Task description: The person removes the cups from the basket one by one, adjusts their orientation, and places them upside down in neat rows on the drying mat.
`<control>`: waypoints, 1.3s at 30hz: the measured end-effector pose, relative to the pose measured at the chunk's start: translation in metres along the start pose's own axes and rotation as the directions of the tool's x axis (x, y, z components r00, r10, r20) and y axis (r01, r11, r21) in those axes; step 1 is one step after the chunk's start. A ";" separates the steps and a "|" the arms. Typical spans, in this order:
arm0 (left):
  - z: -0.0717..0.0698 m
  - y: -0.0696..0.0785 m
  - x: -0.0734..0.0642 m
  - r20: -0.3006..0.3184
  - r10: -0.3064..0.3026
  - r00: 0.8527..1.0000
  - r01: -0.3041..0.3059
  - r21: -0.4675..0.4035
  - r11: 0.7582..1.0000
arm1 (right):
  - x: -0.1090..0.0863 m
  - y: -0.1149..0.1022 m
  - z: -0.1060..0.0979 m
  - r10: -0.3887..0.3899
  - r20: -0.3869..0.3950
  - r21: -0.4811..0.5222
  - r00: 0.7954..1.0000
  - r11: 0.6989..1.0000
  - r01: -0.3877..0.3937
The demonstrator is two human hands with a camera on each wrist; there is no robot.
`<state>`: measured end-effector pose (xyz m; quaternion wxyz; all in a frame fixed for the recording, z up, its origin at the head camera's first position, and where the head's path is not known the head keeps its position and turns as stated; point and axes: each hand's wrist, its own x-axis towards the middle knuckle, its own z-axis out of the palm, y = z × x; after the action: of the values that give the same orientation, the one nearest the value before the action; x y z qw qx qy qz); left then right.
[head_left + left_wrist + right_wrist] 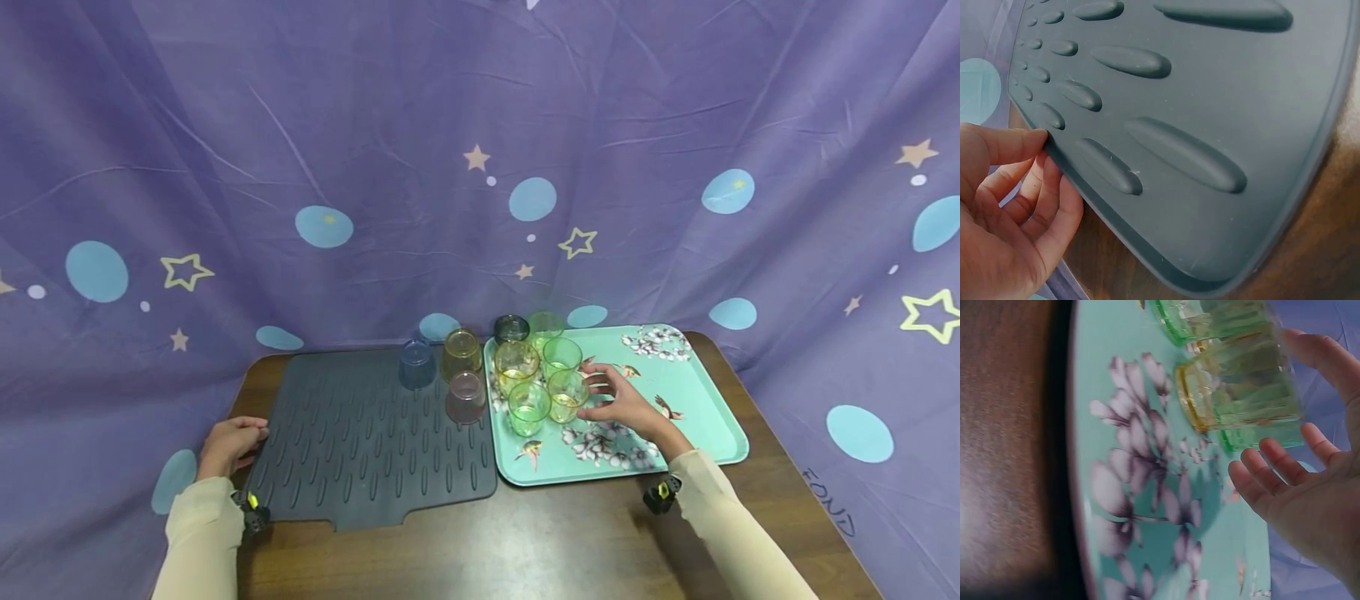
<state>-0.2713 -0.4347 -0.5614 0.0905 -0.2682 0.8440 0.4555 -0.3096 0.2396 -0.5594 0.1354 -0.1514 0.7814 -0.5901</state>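
My left hand (227, 446) pinches the left edge of a dark grey ridged drying mat (360, 454); in the left wrist view its thumb lies on the mat's rim with the fingers curled against the side. Over a mint-green tray (705, 433) my right hand (626, 404) reaches toward a yellow glass (567, 400), thumb and fingers spread near its side. In the right wrist view, a gap shows between most fingers and this yellow glass (1241, 384). Green glasses (528, 410) (562, 357), another yellow glass (516, 360) and a dark glass (512, 327) crowd the tray's left part.
Near the mat's right edge stand three upside-down glasses: a blue glass (417, 365), an amber glass (461, 354) and a pinkish glass (466, 398). Mat and tray lie side by side on a wooden table (480, 550). A purple curtain (420, 150) hangs behind.
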 end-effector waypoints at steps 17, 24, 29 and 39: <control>0.004 0.001 -0.003 -0.038 -0.032 0.999 0.033 0.012 0.999 | 0.003 0.018 0.014 -0.014 -0.028 0.076 0.999 0.997 0.016; 0.004 0.001 -0.002 -0.043 -0.041 0.998 0.041 0.011 0.999 | 0.006 0.020 0.015 -0.019 -0.015 0.087 1.000 0.996 0.021; 0.003 0.000 -0.001 -0.034 -0.032 0.999 0.032 0.005 0.999 | 0.008 0.022 0.016 -0.024 -0.006 0.091 1.000 0.996 0.025; 0.003 0.000 -0.001 -0.040 -0.036 0.999 0.036 0.001 0.999 | 0.010 0.020 0.017 0.007 -0.010 0.071 1.000 0.997 -0.006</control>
<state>-0.2707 -0.4319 -0.5630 0.0821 -0.2923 0.8410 0.4478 -0.3138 0.2253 -0.5837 0.1387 -0.1409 0.7610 -0.6179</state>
